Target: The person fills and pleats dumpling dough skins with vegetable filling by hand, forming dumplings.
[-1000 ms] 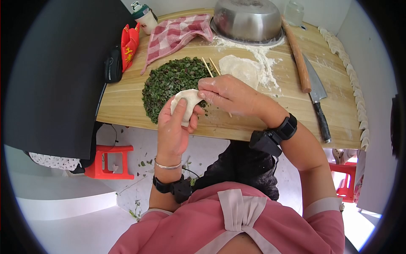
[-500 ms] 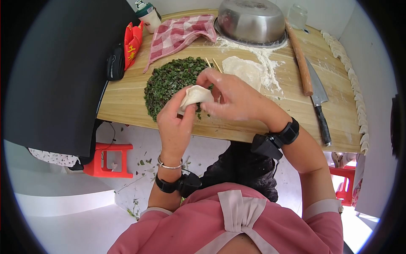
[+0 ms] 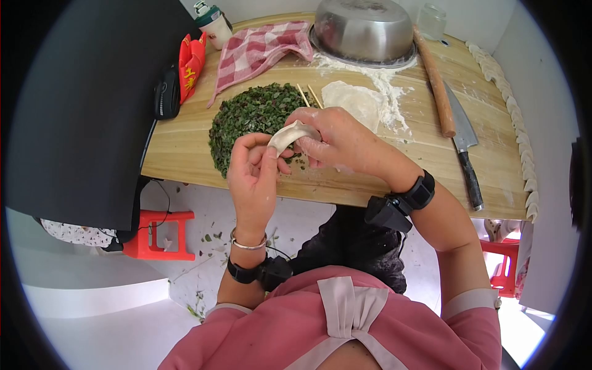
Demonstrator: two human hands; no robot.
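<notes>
A folded, pale dumpling point(image 3: 287, 135) is held up over the front of the wooden table. My left hand point(image 3: 254, 169) pinches its left end between thumb and fingers. At the other end, the fingers and thumb of my right hand point(image 3: 336, 139) close around the dough. Just behind my hands lies a big heap of chopped greens point(image 3: 243, 120), partly covered by them. A pair of chopsticks point(image 3: 303, 96) sticks out beyond my right hand. Flat dough wrappers point(image 3: 353, 103) rest on the table past that hand, beside scattered flour point(image 3: 394, 102).
An upturned metal bowl point(image 3: 365, 31) stands at the back, with a checked cloth point(image 3: 262, 52) to its left. On the right lie a rolling pin point(image 3: 435, 86) and a large knife point(image 3: 462, 129). Finished dumplings point(image 3: 517, 117) line the right edge. A red stool point(image 3: 161, 234) stands below left.
The dumpling has turned from an open-looking fold to a narrower, curved shape. My right hand has closed onto its right end, and the left fingers have shifted to its left end.
</notes>
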